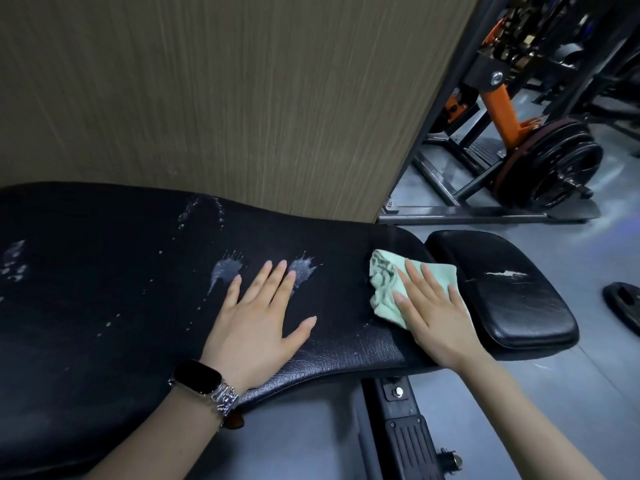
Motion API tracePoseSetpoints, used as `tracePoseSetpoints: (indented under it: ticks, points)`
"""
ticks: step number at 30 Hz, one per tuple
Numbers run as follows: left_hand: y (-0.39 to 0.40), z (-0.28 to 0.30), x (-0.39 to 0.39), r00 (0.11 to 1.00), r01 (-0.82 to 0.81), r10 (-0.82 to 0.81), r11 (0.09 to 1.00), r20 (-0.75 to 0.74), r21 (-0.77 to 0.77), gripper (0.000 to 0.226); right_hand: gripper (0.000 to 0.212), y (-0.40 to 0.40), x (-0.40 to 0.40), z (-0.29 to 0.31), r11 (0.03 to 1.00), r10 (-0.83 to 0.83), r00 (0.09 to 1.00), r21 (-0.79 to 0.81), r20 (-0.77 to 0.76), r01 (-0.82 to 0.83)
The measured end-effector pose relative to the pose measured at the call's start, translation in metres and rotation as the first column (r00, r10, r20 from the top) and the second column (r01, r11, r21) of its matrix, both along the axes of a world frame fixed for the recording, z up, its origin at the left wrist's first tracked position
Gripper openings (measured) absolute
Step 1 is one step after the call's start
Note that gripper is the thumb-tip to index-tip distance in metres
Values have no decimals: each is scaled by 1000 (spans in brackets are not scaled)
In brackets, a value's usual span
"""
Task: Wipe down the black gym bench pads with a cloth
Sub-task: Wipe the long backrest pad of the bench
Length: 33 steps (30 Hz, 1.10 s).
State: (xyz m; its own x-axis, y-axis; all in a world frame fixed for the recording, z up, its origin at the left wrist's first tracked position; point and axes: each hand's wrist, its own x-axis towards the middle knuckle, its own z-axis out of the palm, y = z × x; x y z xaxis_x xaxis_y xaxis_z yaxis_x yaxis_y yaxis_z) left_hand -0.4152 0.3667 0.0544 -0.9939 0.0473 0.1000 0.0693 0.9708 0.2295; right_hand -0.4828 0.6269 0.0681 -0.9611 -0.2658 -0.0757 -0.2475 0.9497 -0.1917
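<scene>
A long black bench pad (104,289) runs across the view, with whitish spray splashes (227,270) on it. A smaller black seat pad (512,292) sits to its right, with a scuffed white tear on top. My left hand (263,317), a watch on its wrist, rests flat with spread fingers on the long pad beside the splashes. My right hand (433,306) presses a light green cloth (384,289) flat against the right end of the long pad, fingers straight.
A wood-grain wall panel (207,98) stands right behind the bench. An orange and black weight machine (498,98) with black plates (554,164) is at the right rear. The bench frame (405,427) shows below. A dark plate (623,303) lies on the grey floor at right.
</scene>
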Motion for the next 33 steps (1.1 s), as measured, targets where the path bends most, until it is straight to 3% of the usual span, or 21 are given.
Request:
tracePoseSetpoints:
  ticks: [7,14,19,26,33]
  points:
    - [0,2,0,1000,13,-13,1000,23,3,84,53,5,31,2,999,42,999,-19,9,-41]
    - [0,-2,0,1000,13,-13,1000,13,4,84,69,-6,0,3,999,24,1000,-21,12,-24]
    - [-2,-4,1,1000,11,-11,1000,-1,23,85,55,-16,-44,-2,1000,-29,999,10,20,29]
    - [-2,-5,1,1000,2,0,999,-31,44,83,55,-23,-84,-2,997,-81,996,-4,25,81]
    - [-1,-3,-1,1000,0,0,1000,-6,26,86,54,-23,-70,-1,998,-67,998,-7,17,67]
